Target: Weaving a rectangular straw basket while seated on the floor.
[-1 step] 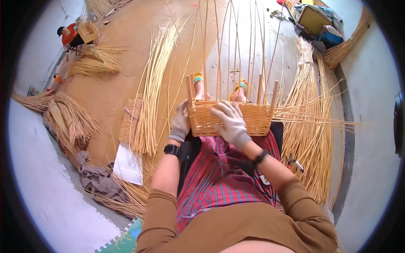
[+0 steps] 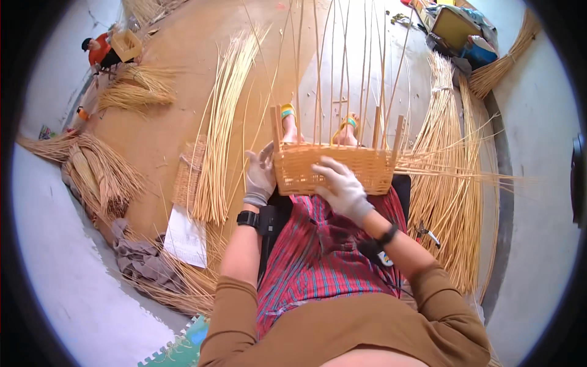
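A partly woven wicker basket (image 2: 296, 170) rests across my lap, its near wall facing me. Tall upright canes (image 2: 319, 73) rise from its far side, and flat wooden stakes (image 2: 376, 125) stand at its corners. My left hand (image 2: 261, 177), in a pale glove, is at the basket's left end with fingers up and apart; whether it touches the end is hard to tell. Gloved too, my right hand (image 2: 342, 188) lies over the near wall, fingers stretched and slightly blurred. Loose weaver ends (image 2: 452, 168) stick out from the basket's right end.
Long cane bundles lie left (image 2: 223, 134) and right (image 2: 443, 232) on the floor. Pliers (image 2: 428, 234) rest on the right bundle. A woven panel (image 2: 191, 171) and a paper sheet (image 2: 185, 238) are at left. Another person (image 2: 98, 50) sits far left. Boxes (image 2: 455, 30) stand far right.
My right hand has slid down and slightly right from the basket's rim onto its near wall. The left hand's fingers have spread away from the basket's end.
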### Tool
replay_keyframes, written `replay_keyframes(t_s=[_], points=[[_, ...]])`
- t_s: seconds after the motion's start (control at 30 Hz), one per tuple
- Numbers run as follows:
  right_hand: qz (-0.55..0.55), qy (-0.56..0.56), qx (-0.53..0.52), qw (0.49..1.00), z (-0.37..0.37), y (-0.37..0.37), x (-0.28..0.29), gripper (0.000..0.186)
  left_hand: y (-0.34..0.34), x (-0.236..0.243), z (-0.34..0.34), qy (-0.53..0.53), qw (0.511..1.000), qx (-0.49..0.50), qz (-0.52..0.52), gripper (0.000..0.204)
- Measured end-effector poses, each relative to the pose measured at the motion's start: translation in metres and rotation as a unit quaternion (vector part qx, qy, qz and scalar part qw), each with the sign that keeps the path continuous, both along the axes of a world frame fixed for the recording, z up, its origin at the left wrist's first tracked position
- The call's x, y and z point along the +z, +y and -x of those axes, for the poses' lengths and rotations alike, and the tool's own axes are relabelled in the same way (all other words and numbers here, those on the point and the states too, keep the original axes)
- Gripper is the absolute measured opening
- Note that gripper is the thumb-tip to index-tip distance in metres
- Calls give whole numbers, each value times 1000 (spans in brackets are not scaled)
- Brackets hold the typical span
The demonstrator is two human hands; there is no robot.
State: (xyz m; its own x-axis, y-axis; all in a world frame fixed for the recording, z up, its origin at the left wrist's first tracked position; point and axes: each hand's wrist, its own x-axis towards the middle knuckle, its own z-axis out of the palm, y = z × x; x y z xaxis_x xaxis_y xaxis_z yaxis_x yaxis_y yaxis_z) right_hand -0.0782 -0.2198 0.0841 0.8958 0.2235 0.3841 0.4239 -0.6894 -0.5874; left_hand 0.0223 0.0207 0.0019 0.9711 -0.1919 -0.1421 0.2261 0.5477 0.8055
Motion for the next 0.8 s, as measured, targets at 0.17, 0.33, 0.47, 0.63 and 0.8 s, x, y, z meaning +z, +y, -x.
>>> replay_keyframes(t_s=[0.17,0.33,0.47,0.63,0.8], points=[[114,134,107,978,132,-80,17,39,5,-10,14,-12,991,-33,132,94],[164,53,77,982,198,-101,-8,39,-3,-3,16,-11,998,13,61,95],[66,80,-15,994,175,-95,-21,14,-17,8,53,-97,959,32,-265,81],[-44,41,-79,995,103,-93,12,13,-26,32,112,-239,715,58,-655,82],[-113,105,-10,988,52,-62,43,53,-53,72,134,-90,916,-149,-361,52]])
